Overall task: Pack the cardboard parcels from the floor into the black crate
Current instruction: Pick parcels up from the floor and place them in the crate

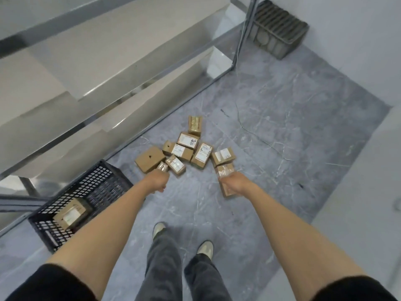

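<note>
We have one parcel (70, 213) in the crate (104, 181) at near left. Our left hand (157, 181) grips a small parcel (162, 166), our right hand (233, 184) a taped parcel (225, 170); seven others (184, 146) lie ahead on the floor (282, 127).

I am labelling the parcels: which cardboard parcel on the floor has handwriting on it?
The brown cardboard parcel near the pile's far end: black handwritten marks cross its white label.

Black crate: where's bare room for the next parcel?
One parcel lies in the black crate at its near end; the mesh bottom toward the far wall is bare. The pile of parcels between both hands is crowded.
</note>
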